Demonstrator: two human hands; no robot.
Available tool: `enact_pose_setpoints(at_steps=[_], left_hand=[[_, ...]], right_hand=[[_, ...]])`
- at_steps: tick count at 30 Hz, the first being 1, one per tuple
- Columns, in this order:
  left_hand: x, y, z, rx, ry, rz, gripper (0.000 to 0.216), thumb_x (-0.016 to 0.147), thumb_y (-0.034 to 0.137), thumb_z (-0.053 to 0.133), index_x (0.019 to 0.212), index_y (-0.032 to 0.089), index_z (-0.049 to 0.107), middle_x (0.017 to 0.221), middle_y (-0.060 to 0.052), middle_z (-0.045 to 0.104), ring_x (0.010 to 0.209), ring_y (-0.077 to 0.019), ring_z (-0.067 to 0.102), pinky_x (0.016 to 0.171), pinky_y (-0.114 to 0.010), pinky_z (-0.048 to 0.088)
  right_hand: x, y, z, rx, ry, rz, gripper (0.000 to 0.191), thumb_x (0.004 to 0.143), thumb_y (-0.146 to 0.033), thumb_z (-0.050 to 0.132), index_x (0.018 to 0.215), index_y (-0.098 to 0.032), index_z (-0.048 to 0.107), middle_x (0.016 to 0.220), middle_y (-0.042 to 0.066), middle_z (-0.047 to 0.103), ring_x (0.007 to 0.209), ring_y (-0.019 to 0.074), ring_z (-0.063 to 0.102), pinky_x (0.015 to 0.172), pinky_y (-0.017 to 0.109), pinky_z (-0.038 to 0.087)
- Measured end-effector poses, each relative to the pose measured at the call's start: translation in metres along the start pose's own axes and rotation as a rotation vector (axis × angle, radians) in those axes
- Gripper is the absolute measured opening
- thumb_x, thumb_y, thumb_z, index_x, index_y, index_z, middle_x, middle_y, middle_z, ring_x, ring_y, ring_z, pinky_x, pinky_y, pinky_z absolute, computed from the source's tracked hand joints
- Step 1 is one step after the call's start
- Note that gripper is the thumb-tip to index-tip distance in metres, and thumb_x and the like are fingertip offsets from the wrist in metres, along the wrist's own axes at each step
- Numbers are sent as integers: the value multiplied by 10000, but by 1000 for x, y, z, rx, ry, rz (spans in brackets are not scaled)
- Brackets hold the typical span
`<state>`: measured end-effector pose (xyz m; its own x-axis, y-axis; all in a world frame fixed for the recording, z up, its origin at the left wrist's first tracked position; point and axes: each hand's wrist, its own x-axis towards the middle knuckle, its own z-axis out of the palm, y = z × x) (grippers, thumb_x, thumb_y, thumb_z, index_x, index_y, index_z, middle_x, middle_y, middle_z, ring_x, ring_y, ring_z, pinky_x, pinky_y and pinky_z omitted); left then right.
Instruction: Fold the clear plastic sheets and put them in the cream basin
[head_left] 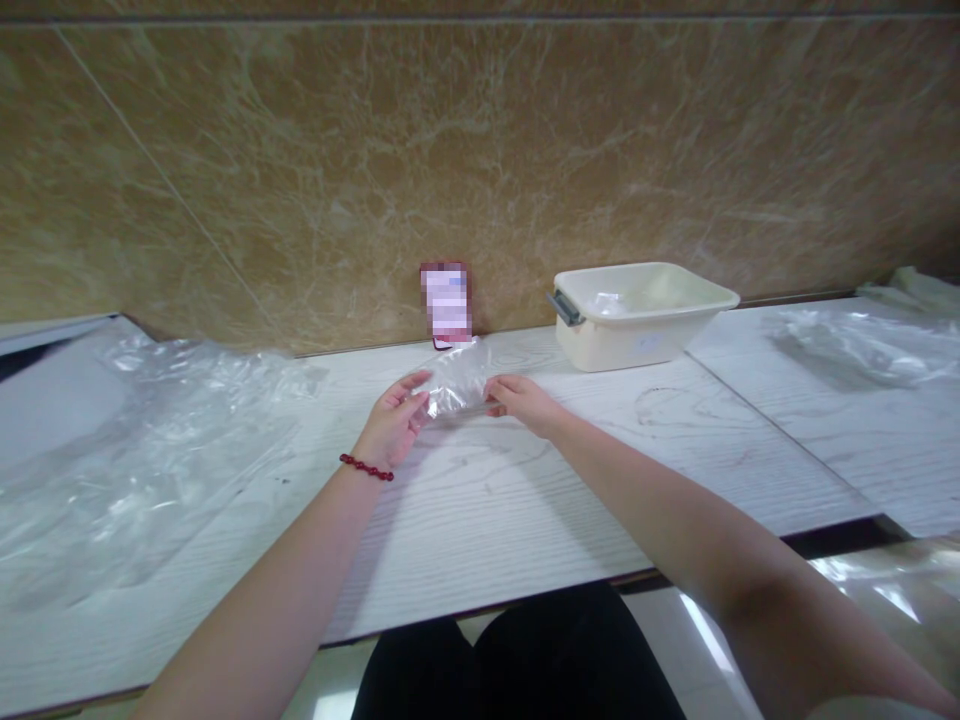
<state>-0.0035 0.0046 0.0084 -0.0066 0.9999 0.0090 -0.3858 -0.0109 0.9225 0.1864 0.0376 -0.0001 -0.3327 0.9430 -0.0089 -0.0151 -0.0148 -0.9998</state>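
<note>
A small clear plastic bag point(457, 382) is stretched between my two hands, a little above the white wood-grain table. My left hand point(397, 415), with a dark red beaded bracelet point(366, 467) at the wrist, pinches the bag's left side between thumb and fingers. On the opposite side, my right hand point(521, 402) has its fingertips closed on the bag's edge. Whether anything lies inside the bag, I cannot make out. Just behind it, a phone with a red case point(448, 300) leans upright against the wall, its screen blurred.
A cream plastic bin point(622, 345) with a grey handle stands right of my hands, some clear plastic inside. Clear plastic sheets or bags spread over the table's left point(150, 470). More clear plastic point(877, 345) lies at the far right. A brown marble wall point(480, 160) borders the back.
</note>
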Motion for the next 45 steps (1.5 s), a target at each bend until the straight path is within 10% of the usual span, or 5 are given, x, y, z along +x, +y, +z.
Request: enact_pose_setpoints(at_steps=[14, 18, 24, 30, 45], left_hand=[[-2, -2, 5, 148, -78, -43, 398, 561, 144, 677, 939, 169, 555, 915, -5, 566, 713, -72, 550, 683, -211, 437], [-3, -2, 3, 163, -135, -87, 431, 563, 132, 678, 972, 165, 543, 911, -13, 565, 714, -69, 545, 711, -217, 433], [-5, 0, 4, 201, -152, -97, 468, 580, 125, 663, 1021, 151, 509, 903, -23, 560, 707, -69, 535, 726, -232, 439], [-3, -1, 2, 328, -147, -70, 532, 587, 156, 658, 1085, 161, 472, 965, -43, 543, 742, -80, 526, 669, -207, 446], [-5, 1, 4, 567, -192, -7, 681, 610, 262, 629, 1224, 150, 355, 743, -8, 565, 556, -70, 501, 573, -223, 445]], right_hand=[[3, 0, -11, -527, 238, -476, 134, 637, -279, 546, 685, -162, 591, 903, 62, 498, 816, 127, 495, 623, 227, 426], [3, 1, -12, -434, 209, -451, 117, 638, -278, 555, 672, -167, 569, 1065, 65, 480, 949, 148, 474, 702, 246, 423], [5, 3, -8, -197, 96, -248, 154, 635, -293, 552, 665, -153, 495, 616, -25, 526, 589, 86, 512, 580, 227, 412], [4, 1, -5, 19, 71, -191, 283, 598, -199, 569, 819, -199, 393, 577, -81, 511, 501, 72, 528, 525, 221, 435], [-4, -10, -5, -101, 110, -47, 391, 777, -355, 414, 1153, -253, 388, 775, 0, 583, 500, 57, 526, 459, 176, 417]])
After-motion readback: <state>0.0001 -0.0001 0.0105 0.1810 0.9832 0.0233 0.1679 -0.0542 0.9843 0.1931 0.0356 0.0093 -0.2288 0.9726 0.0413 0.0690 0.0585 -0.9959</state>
